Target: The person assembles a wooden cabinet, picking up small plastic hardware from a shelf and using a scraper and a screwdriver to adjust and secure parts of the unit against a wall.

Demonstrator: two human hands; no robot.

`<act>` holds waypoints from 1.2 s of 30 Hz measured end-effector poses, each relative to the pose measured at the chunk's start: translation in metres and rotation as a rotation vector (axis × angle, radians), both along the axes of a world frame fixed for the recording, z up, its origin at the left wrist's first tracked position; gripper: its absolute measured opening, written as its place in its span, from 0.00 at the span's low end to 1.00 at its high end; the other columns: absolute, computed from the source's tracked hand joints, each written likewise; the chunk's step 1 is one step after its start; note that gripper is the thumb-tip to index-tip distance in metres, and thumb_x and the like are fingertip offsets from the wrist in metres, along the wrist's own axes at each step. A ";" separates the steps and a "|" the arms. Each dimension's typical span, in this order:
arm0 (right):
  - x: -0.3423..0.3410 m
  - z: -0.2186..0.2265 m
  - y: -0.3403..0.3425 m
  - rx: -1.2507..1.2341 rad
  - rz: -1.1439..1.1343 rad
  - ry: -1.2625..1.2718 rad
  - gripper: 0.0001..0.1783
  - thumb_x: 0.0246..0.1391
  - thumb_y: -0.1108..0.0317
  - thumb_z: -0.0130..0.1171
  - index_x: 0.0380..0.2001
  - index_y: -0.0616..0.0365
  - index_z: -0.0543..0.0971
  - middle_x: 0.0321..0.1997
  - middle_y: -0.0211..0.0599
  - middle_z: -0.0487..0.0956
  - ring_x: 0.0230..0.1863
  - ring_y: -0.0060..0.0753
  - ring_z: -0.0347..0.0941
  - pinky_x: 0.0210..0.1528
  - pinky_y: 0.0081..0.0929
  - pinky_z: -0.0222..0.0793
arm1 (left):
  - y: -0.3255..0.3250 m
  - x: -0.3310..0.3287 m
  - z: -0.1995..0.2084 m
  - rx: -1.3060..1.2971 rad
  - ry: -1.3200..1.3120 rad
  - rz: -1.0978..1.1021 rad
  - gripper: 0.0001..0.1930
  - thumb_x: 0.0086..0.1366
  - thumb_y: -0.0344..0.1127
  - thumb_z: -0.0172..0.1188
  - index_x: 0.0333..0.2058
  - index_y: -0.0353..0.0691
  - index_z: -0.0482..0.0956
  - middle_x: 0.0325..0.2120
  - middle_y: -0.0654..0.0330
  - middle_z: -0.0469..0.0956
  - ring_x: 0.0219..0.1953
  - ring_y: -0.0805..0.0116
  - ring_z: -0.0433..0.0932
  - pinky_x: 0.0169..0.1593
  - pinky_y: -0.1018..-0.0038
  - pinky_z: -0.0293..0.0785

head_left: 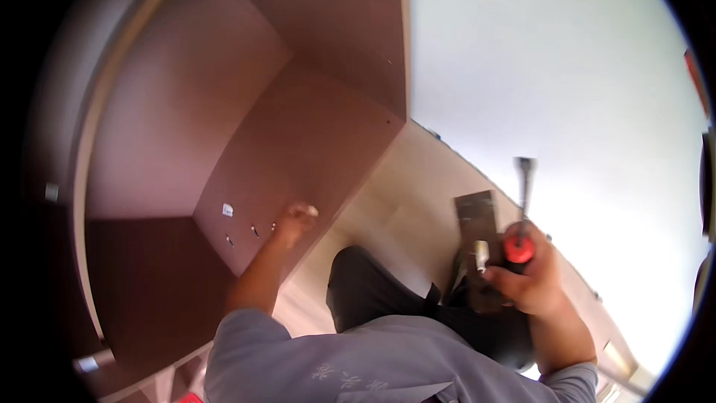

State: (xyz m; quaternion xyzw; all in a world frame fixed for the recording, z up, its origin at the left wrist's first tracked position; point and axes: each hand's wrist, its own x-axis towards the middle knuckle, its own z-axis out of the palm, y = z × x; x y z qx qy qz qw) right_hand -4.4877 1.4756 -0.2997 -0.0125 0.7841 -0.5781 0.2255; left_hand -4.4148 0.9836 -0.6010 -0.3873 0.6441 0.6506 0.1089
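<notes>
Head view shows the right hand with fingers clenched around a screwdriver, red handle in the fist, shaft pointing up and away. The left hand has its fingers curled against the brown cabinet panel, whether pinching something I cannot tell. Just left of those fingers sit small metal fittings. Judging by this, steadying the panel firmly while bringing the screwdriver squarely across would serve well.
</notes>
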 end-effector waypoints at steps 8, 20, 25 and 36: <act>-0.034 -0.013 -0.063 -0.235 0.667 -0.037 0.21 0.49 0.81 0.69 0.45 0.60 0.72 0.34 0.31 0.78 0.34 0.22 0.77 0.36 0.24 0.74 | 0.168 0.275 0.195 0.564 -0.024 -0.093 0.13 0.71 0.35 0.63 0.45 0.30 0.84 0.36 0.55 0.86 0.35 0.67 0.85 0.43 0.70 0.82; 0.065 0.020 -0.071 -0.242 0.809 0.316 0.23 0.46 0.76 0.73 0.43 0.58 0.73 0.33 0.29 0.78 0.36 0.22 0.73 0.43 0.24 0.72 | 0.222 0.319 0.241 -0.289 -0.300 -0.523 0.13 0.58 0.44 0.70 0.39 0.48 0.90 0.36 0.61 0.87 0.40 0.60 0.84 0.45 0.68 0.78; 0.100 0.024 -0.088 -0.256 0.831 0.321 0.23 0.46 0.77 0.72 0.44 0.59 0.73 0.33 0.29 0.78 0.36 0.21 0.73 0.42 0.23 0.72 | 0.271 0.383 0.267 -0.526 -0.206 -0.347 0.07 0.62 0.37 0.67 0.39 0.50 0.89 0.38 0.58 0.86 0.40 0.60 0.84 0.45 0.67 0.80; 0.168 0.019 -0.133 -0.257 0.857 0.376 0.21 0.46 0.76 0.70 0.44 0.60 0.74 0.36 0.30 0.79 0.38 0.21 0.74 0.44 0.24 0.72 | 0.295 0.491 0.274 -0.277 0.073 -0.347 0.15 0.66 0.33 0.63 0.51 0.42 0.83 0.41 0.52 0.83 0.47 0.54 0.81 0.51 0.65 0.78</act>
